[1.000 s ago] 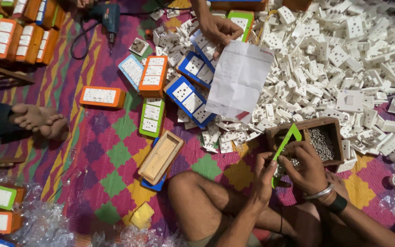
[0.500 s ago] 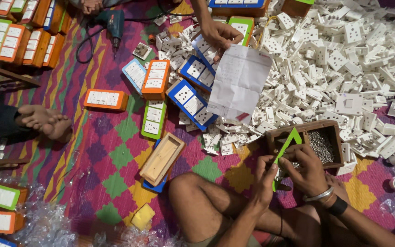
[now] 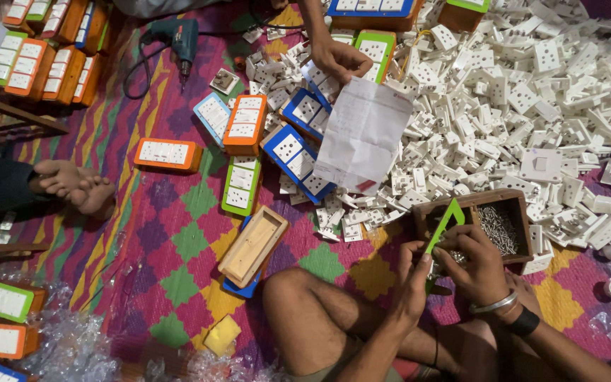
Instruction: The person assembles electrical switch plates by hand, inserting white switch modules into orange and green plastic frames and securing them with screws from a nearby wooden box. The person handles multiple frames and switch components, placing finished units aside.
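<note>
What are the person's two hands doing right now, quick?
Left hand: fingers closed on the lower part of the green frame.
Right hand: also closed on the green frame, beside the wooden box.

Informal floor workshop for electrical fittings: heap of white socket modules (image 3: 532, 92), coloured switch boards (image 3: 243, 124), power drill (image 3: 178, 37), woven mat (image 3: 178, 233).

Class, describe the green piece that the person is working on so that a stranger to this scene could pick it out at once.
Start at the big heap of white plastic socket parts on the right of the patterned mat. At its near edge stands a brown wooden tray of small metal screws. Leaning over that tray, gripped by the left hand and right hand, is the bright green plastic frame, the only green piece raised off the mat.
</note>
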The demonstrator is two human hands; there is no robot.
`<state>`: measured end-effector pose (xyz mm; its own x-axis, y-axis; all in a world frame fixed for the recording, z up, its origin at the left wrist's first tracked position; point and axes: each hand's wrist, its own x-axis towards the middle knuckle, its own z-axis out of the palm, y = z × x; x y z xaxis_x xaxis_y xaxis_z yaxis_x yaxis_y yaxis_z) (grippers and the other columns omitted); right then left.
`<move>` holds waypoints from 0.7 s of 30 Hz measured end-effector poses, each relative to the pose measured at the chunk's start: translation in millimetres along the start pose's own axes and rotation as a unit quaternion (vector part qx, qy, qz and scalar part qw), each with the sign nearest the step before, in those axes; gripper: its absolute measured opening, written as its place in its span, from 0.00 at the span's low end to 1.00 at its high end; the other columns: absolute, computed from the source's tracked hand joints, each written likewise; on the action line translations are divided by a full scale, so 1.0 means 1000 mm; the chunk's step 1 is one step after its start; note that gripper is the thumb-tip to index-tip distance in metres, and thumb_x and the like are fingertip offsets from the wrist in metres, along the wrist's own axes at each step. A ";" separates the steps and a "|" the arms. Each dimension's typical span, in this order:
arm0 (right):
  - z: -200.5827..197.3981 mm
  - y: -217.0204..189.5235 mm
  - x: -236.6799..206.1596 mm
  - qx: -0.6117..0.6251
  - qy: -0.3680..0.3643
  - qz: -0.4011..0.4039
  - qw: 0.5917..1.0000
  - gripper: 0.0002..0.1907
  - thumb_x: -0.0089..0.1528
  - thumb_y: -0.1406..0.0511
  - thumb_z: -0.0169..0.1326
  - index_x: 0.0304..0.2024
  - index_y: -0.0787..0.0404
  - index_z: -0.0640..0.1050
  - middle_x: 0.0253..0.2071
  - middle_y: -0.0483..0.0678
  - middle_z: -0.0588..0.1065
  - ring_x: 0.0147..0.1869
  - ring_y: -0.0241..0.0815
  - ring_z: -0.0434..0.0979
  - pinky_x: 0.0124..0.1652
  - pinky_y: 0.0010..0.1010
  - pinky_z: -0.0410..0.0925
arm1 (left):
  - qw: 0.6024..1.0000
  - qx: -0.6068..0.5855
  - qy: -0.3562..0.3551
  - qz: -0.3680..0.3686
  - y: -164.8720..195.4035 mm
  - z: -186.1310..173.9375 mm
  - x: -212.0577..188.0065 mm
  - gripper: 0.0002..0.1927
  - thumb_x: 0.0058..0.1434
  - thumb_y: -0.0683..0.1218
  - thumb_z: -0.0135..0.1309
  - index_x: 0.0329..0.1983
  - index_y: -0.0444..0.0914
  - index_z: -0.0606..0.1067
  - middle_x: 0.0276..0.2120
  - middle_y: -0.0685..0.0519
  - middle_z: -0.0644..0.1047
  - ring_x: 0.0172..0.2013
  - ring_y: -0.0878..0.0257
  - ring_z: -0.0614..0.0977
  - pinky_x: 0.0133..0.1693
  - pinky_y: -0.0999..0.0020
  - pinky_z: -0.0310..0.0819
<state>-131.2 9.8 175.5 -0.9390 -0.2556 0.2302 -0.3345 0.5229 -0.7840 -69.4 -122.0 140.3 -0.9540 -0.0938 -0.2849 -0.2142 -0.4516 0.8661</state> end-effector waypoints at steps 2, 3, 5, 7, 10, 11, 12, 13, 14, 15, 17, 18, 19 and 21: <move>0.001 0.004 0.000 0.020 -0.007 0.015 1.000 0.09 0.54 0.69 0.64 0.36 0.66 0.81 0.43 0.49 0.76 0.42 0.43 0.80 0.39 0.31 0.73 | 1.000 -0.001 0.006 -0.005 -0.001 -0.001 0.001 0.16 0.70 0.52 0.45 0.56 0.39 0.66 0.43 0.56 0.69 0.42 0.68 0.67 0.46 0.69 0.64; 0.001 0.006 -0.002 0.021 -0.008 0.010 1.000 0.09 0.54 0.69 0.64 0.36 0.66 0.81 0.43 0.49 0.76 0.43 0.43 0.80 0.40 0.31 0.73 | 1.000 -0.005 0.002 0.004 -0.001 -0.001 0.001 0.16 0.70 0.52 0.45 0.56 0.39 0.66 0.44 0.56 0.69 0.43 0.68 0.68 0.47 0.70 0.64; 0.001 0.013 -0.003 0.048 -0.005 0.006 0.999 0.08 0.56 0.70 0.64 0.38 0.66 0.82 0.44 0.49 0.76 0.44 0.42 0.79 0.41 0.29 0.73 | 1.000 -0.011 -0.008 0.021 -0.003 -0.002 0.001 0.16 0.71 0.52 0.46 0.55 0.38 0.66 0.45 0.55 0.70 0.44 0.68 0.68 0.49 0.70 0.64; 0.002 0.018 -0.006 0.099 -0.006 0.010 0.995 0.09 0.57 0.72 0.63 0.41 0.67 0.83 0.46 0.49 0.75 0.46 0.40 0.78 0.41 0.27 0.73 | 1.000 0.019 0.001 0.002 -0.005 -0.003 0.001 0.17 0.70 0.52 0.45 0.56 0.39 0.66 0.45 0.56 0.70 0.45 0.68 0.69 0.49 0.71 0.64; 0.002 0.025 -0.008 0.181 -0.021 0.074 0.980 0.09 0.58 0.73 0.61 0.42 0.66 0.83 0.48 0.48 0.75 0.45 0.37 0.79 0.41 0.24 0.76 | 0.999 -0.042 0.007 0.013 -0.008 -0.004 0.005 0.17 0.70 0.52 0.47 0.56 0.38 0.67 0.45 0.55 0.71 0.46 0.67 0.70 0.50 0.70 0.65; 0.002 0.026 -0.009 0.174 -0.027 0.079 0.981 0.09 0.58 0.73 0.62 0.41 0.66 0.83 0.47 0.48 0.75 0.45 0.36 0.80 0.41 0.24 0.76 | 0.997 -0.079 0.006 0.022 -0.010 -0.004 0.007 0.17 0.71 0.51 0.48 0.56 0.37 0.67 0.45 0.55 0.72 0.46 0.67 0.70 0.51 0.69 0.66; 0.002 0.026 -0.009 0.167 -0.032 0.083 0.982 0.09 0.57 0.73 0.62 0.40 0.66 0.83 0.47 0.48 0.75 0.45 0.36 0.80 0.40 0.24 0.76 | 0.995 -0.094 0.007 -0.013 -0.011 -0.004 0.007 0.17 0.69 0.52 0.48 0.56 0.38 0.67 0.44 0.55 0.72 0.45 0.67 0.71 0.48 0.67 0.67; 0.002 0.026 -0.008 0.161 -0.037 0.087 0.982 0.09 0.56 0.73 0.63 0.40 0.66 0.84 0.47 0.47 0.76 0.45 0.36 0.80 0.40 0.24 0.77 | 0.993 -0.108 0.008 -0.047 -0.011 -0.006 0.008 0.17 0.68 0.52 0.47 0.55 0.39 0.67 0.43 0.56 0.72 0.44 0.67 0.71 0.46 0.65 0.68; 0.000 0.026 -0.007 0.152 -0.037 0.070 0.985 0.09 0.56 0.73 0.63 0.40 0.66 0.84 0.47 0.48 0.76 0.45 0.36 0.80 0.40 0.24 0.76 | 0.989 -0.122 0.011 -0.081 -0.011 -0.007 0.008 0.17 0.66 0.52 0.47 0.55 0.40 0.67 0.42 0.56 0.72 0.43 0.67 0.71 0.44 0.63 0.69; -0.001 0.025 -0.006 0.143 -0.037 0.055 0.988 0.08 0.56 0.73 0.64 0.39 0.66 0.84 0.47 0.48 0.75 0.46 0.36 0.80 0.40 0.24 0.76 | 0.993 -0.105 0.001 -0.048 -0.011 -0.008 0.008 0.18 0.69 0.52 0.47 0.56 0.39 0.67 0.44 0.55 0.72 0.44 0.67 0.71 0.46 0.66 0.68; -0.005 0.024 -0.003 0.125 -0.045 0.054 0.990 0.09 0.56 0.72 0.63 0.40 0.65 0.84 0.48 0.47 0.75 0.46 0.35 0.80 0.40 0.24 0.77 | 0.997 -0.069 -0.018 0.018 -0.009 -0.009 0.007 0.18 0.73 0.51 0.48 0.59 0.36 0.67 0.47 0.53 0.72 0.47 0.66 0.70 0.51 0.70 0.67; -0.007 0.023 0.000 0.116 -0.053 0.068 0.989 0.09 0.56 0.72 0.63 0.40 0.64 0.84 0.49 0.46 0.76 0.45 0.34 0.81 0.40 0.23 0.77 | 0.998 -0.062 -0.019 0.010 -0.008 -0.009 0.007 0.18 0.73 0.51 0.48 0.59 0.37 0.67 0.47 0.53 0.72 0.47 0.66 0.71 0.50 0.70 0.68; -0.009 0.023 0.002 0.107 -0.062 0.082 0.989 0.09 0.56 0.71 0.62 0.41 0.63 0.84 0.50 0.45 0.76 0.44 0.34 0.81 0.39 0.22 0.78 | 0.998 -0.056 -0.019 0.002 -0.006 -0.009 0.007 0.18 0.73 0.52 0.47 0.59 0.37 0.67 0.48 0.53 0.72 0.47 0.67 0.71 0.50 0.70 0.69; -0.013 0.022 -0.001 0.079 -0.069 0.087 0.991 0.10 0.56 0.71 0.63 0.41 0.62 0.84 0.48 0.45 0.76 0.41 0.35 0.80 0.36 0.23 0.75 | 0.997 -0.063 -0.017 -0.031 -0.004 -0.008 0.003 0.18 0.71 0.52 0.47 0.58 0.39 0.67 0.47 0.54 0.72 0.46 0.67 0.72 0.46 0.69 0.72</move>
<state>-138.4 31.8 165.6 -0.9580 -0.2864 0.0114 -0.1413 0.4374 -0.8881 -69.6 -127.5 133.0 -0.9468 -0.0324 -0.3201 -0.2471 -0.5639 0.7880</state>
